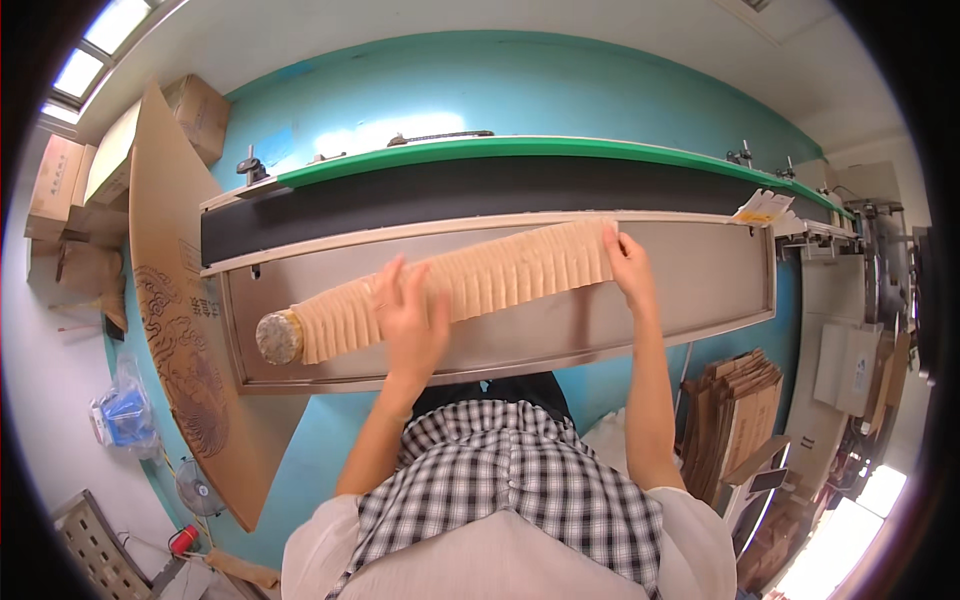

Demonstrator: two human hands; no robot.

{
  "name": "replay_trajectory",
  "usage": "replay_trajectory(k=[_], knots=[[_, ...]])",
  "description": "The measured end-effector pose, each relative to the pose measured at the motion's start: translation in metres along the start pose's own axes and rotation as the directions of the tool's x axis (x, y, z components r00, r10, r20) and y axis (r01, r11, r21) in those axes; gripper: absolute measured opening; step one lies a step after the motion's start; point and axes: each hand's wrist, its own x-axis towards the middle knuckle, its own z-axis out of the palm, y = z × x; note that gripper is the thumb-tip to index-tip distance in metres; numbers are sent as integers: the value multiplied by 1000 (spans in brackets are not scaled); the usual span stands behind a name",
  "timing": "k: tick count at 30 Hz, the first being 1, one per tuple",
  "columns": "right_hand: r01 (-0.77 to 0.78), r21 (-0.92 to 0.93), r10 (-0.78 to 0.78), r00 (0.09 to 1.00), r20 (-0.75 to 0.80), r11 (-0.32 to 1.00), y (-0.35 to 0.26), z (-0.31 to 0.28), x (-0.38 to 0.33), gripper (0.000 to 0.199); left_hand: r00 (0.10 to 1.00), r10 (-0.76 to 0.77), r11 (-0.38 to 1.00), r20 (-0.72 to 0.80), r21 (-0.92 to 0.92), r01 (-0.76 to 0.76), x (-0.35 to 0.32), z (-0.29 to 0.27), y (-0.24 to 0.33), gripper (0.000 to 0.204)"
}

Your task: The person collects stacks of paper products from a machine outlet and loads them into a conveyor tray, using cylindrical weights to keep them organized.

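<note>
A long beige ridged stack (510,268), like many thin pieces nested in a row, slants over the steel tray-like worktop (690,265). Its left end shows a round, mottled whitish face (279,338); the exact kind of thing is unclear. My right hand (629,265) has its thumb and fingers closed on the right end. Over the near side of the stack's middle is my left hand (411,320), fingers spread and slightly blurred. Whether its fingertips press on the stack cannot be made out.
Behind the worktop runs a black conveyor belt (470,195) with a green rail (540,147). A yellow-and-white paper piece (763,207) sits at its right. A large cardboard sheet (190,330) stands at left, and flattened cartons (735,410) lean at lower right.
</note>
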Motion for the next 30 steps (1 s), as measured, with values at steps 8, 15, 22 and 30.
replay_trajectory(k=[8, 15, 22, 30], knots=[[-83, 538, -2, 988, 155, 839, 1, 0, 7, 35, 875, 370, 924, 313, -221, -312, 94, 131, 104, 65], [-172, 677, 103, 985, 142, 715, 24, -32, 52, 31, 628, 252, 967, 737, -213, -138, 129, 170, 106, 51], [128, 347, -184, 973, 136, 929, -6, 6, 7, 45, 642, 345, 938, 685, -222, -268, 126, 139, 95, 89], [-195, 575, 4, 949, 316, 794, 13, 1, 13, 39, 606, 341, 935, 719, -324, -143, 134, 139, 72, 76]])
